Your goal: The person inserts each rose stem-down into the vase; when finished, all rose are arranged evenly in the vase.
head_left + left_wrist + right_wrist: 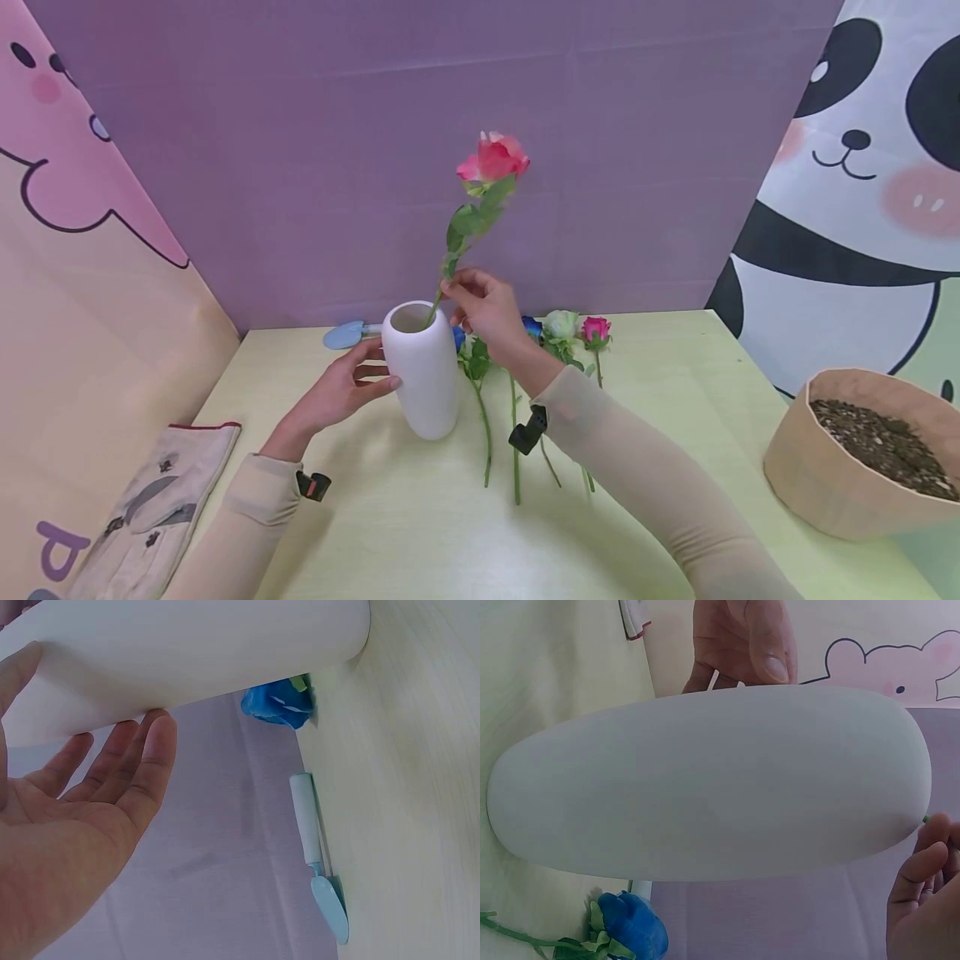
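A tall white vase stands on the table, its mouth facing up. My left hand holds its left side, thumb in front and fingers bent around the back; in the left wrist view, the fingertips meet the vase wall. Above the rim, my right hand pinches the stem of an artificial pink rose between thumb and fingers. The rose's leafy stem slants up to the right, and its lower end is inside the vase mouth, hidden. In the right wrist view, the vase covers most of the stem.
Several artificial flowers lie right of the vase, among them a blue rose, a pale green one and a dark pink one. A light blue trowel lies behind. Fabric gloves lie left; a soil-filled planter stands right.
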### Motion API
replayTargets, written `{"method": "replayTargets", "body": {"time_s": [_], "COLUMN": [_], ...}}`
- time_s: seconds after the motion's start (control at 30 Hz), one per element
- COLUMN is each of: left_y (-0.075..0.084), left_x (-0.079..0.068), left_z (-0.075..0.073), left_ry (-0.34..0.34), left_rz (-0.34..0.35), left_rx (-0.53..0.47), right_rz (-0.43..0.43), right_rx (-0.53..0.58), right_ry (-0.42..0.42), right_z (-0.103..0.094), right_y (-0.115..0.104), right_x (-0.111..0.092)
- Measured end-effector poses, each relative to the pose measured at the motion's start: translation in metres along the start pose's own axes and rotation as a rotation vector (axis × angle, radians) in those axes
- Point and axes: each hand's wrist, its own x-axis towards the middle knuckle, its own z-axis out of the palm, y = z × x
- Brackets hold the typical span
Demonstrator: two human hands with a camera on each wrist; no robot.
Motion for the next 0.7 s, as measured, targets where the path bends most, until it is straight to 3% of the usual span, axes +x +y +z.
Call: {"method": "replayTargets", "body": {"time_s": [0.7], "left_y": [0.0000], "left_x": [-0.0010], "left_z": [0.0006], "left_ry": [-0.002], "left_rz": [-0.018], "left_rx": [-0.002], "right_rz": [-0.023], "right_rx": [-0.232], "right_ry": [-0.018], "right_z": [0.0080], "right_y": [0.0070], "right_x": [0.0012]}}
